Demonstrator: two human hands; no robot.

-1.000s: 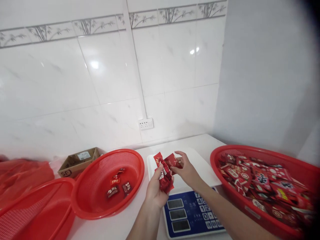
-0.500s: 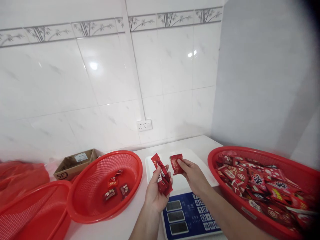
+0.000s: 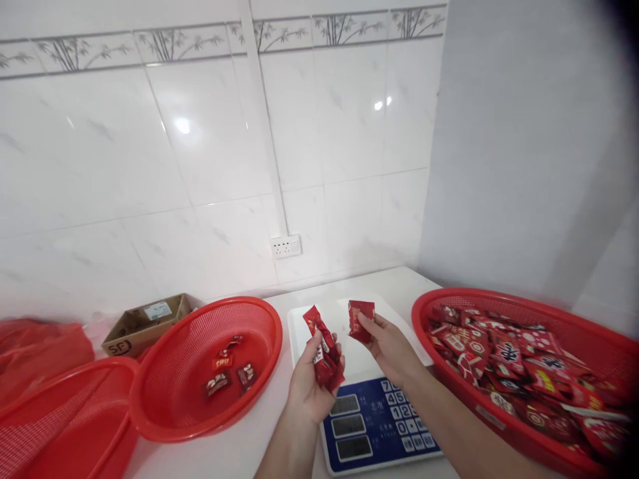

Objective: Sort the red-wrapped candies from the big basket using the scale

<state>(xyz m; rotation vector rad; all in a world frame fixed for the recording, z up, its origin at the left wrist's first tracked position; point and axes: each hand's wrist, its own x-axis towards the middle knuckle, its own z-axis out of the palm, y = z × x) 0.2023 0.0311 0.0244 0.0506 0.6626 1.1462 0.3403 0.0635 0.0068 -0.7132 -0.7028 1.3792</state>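
My left hand [image 3: 312,382] is closed round red wrapped candies [image 3: 327,356], held above the front of a white digital scale [image 3: 312,332]. To its right, my right hand [image 3: 394,346] pinches one flat red candy packet [image 3: 361,319] between thumb and fingers, over the weighing plate. The two hands are apart. Below them shows the scale's blue keypad panel [image 3: 379,432] with its dark displays. At the right stands a big red basket [image 3: 424,319] heaped with red candy packets [image 3: 509,359]. A round red basket [image 3: 164,399] on the left holds several small candies [image 3: 218,382].
Another red basket [image 3: 100,406] sits at the lower left, with red fabric or plastic [image 3: 44,349] behind it. An open cardboard box [image 3: 144,326] stands beside the round basket. Behind the white table [image 3: 269,432] rises a tiled wall with a socket [image 3: 286,246].
My right hand has shifted slightly right and up with its candy packet, farther from my left hand. My left hand keeps its hold, and the view has shifted a little.
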